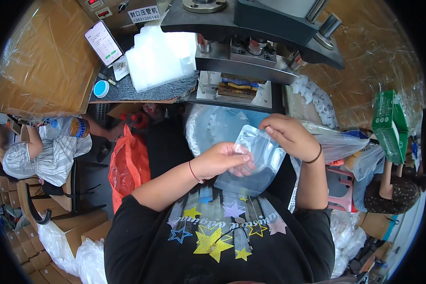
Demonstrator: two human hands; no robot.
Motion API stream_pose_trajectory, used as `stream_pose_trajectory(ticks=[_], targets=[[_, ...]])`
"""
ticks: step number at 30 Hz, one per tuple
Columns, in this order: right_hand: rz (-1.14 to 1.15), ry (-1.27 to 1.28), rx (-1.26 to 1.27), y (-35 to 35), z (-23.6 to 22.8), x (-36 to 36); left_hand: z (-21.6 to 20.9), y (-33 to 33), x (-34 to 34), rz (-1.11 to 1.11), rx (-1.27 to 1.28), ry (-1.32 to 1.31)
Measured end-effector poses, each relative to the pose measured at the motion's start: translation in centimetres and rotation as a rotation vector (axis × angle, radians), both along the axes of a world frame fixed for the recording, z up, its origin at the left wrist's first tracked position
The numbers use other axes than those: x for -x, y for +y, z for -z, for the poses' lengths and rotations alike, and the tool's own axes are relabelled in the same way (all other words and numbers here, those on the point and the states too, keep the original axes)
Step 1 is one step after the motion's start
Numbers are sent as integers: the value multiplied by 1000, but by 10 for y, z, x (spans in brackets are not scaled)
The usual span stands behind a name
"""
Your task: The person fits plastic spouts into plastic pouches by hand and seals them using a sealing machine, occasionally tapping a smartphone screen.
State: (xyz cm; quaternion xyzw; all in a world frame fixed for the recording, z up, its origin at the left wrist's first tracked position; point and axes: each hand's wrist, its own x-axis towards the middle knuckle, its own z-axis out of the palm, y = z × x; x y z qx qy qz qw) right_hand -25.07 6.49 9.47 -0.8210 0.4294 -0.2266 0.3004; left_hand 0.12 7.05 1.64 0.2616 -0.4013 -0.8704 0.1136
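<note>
A clear, flat plastic pouch (264, 171) is held up in front of my chest, slightly tilted. My left hand (222, 161) grips its left edge, the thumb in front and the fingers showing through the plastic. At its upper right corner, my right hand (292, 137) pinches the rim. Just beyond my hands lies a large clear plastic bag (208, 125), its contents hard to make out. Above it stands a press machine (239, 92) with a metal plate and a die block.
On the bench at the left are a stack of translucent pouches (161, 59), a phone (104, 43) and a blue-lidded tub (101, 89). White plastic pieces (315, 97) lie right of the press. A red bag (128, 165) hangs at my left. Other people sit on both sides.
</note>
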Motion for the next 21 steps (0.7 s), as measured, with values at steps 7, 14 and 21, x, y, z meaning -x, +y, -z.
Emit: stream_pose_trajectory(ticks=[7, 14, 21], targets=[[634, 368, 307, -18, 16, 56, 9, -21, -1, -101, -39, 0], [767, 361, 270, -29, 63, 84, 8, -84, 3, -376, -53, 88], [849, 365, 291, -28, 70, 84, 5, -130, -55, -1131, 1601, -673]])
